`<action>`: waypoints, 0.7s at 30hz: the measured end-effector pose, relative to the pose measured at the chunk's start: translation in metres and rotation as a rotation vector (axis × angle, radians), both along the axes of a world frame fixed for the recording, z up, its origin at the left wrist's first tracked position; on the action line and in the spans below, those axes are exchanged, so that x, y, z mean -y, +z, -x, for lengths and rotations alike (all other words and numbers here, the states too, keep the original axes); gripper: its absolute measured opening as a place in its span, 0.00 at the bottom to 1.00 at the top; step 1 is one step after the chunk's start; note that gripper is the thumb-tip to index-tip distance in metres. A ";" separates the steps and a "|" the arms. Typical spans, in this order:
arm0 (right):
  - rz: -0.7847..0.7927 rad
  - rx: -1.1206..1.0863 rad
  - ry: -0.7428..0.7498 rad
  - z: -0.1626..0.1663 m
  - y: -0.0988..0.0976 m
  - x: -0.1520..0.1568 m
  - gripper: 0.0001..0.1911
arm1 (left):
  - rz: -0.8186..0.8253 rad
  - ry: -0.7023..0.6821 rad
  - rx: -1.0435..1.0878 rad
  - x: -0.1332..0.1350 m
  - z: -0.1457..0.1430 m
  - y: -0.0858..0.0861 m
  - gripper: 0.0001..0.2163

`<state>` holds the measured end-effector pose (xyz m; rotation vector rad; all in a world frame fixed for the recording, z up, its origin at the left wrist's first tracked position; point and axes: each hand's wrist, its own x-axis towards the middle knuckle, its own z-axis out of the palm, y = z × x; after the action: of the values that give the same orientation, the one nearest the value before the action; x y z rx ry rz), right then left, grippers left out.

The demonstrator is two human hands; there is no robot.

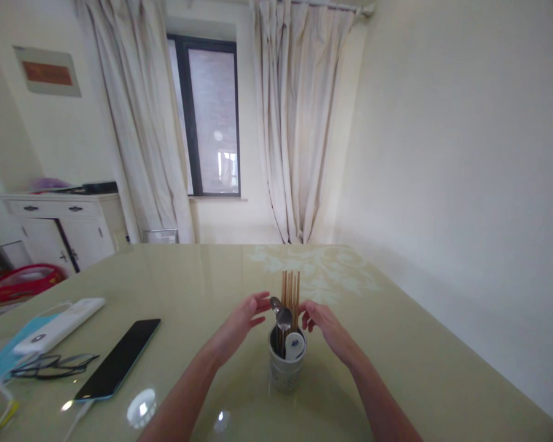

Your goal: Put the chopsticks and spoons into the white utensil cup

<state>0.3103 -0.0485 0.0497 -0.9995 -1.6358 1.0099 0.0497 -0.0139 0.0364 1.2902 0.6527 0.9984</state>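
A pale utensil holder point(286, 371) with a faint pattern stands upright on the glossy table. Several wooden chopsticks point(290, 290) rise from it, along with metal spoons point(284, 318) and a white ceramic spoon point(295, 345). My left hand point(245, 314) is just left of the metal spoons, fingers apart and holding nothing. On the other side, my right hand point(320, 316) is open with loosely bent fingers close to the chopsticks. Whether its fingertips touch them I cannot tell.
At left on the table point(203, 270) lie a black-screened phone point(120, 359) with a cable, folded glasses point(55, 366), a white power bank point(59, 325) and a blue mask point(4, 356). A wall point(465, 184) borders the right side. A white cabinet point(64, 227) stands beyond.
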 end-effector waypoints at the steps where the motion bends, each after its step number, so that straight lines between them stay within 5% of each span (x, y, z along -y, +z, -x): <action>1: 0.021 -0.003 0.052 -0.003 0.002 0.001 0.39 | -0.005 -0.075 -0.018 0.004 0.004 -0.011 0.40; 6: 0.052 0.046 0.204 -0.011 0.009 0.010 0.44 | -0.185 -0.245 -0.260 0.024 0.008 -0.028 0.45; 9: 0.111 0.035 0.314 -0.010 0.006 0.011 0.53 | -0.262 -0.197 -0.386 0.035 0.000 -0.017 0.47; 13: 0.182 0.000 0.402 -0.002 -0.006 0.009 0.62 | -0.318 -0.087 -0.442 0.042 -0.010 -0.011 0.37; 21: 0.144 -0.118 0.338 0.012 -0.021 -0.001 0.54 | -0.350 0.117 -0.408 0.041 -0.024 -0.027 0.30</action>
<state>0.2980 -0.0474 0.0291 -0.7517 -1.6856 1.4023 0.0740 -0.0549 0.0093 1.8078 0.8986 0.9798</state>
